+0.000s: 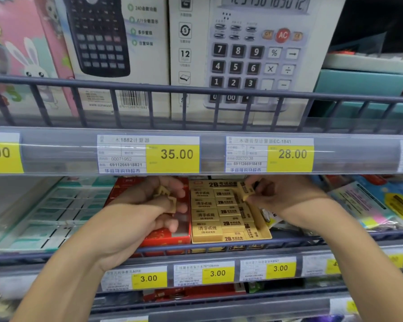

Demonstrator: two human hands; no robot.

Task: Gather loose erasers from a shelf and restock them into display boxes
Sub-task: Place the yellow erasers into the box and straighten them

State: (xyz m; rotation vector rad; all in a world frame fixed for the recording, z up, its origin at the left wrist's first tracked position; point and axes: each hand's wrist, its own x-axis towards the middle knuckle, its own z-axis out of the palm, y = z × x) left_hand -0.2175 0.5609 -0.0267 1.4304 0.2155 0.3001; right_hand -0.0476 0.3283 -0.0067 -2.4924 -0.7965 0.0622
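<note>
Both hands are working under the upper shelf rail, at the middle shelf [219,246] where the eraser stock sits. The right hand [286,198] pinches 1 tan eraser [246,190] between thumb and fingertips, held tilted just above the back right corner of the yellow display box [263,231], so its fingers are clamped on that eraser. The left hand [149,205] hovers over the red display box [168,239] with its fingers curled round what look like 2 or more loose tan erasers [165,194]; the exact count is hidden by the fingers. The yellow box already looks close to full: 2 neat columns of flat erasers fill the left and middle, and a row standing on edge runs down the right side, with room apparently left near the back right where the held eraser is poised. By that reading the restocking is well along for this box, and what remains is to seat the eraser in the right hand, then pass over and place those in the left. How full the red box is cannot be told, since the left hand covers most of it. Whether more loose erasers lie on the shelf is not visible.
</note>
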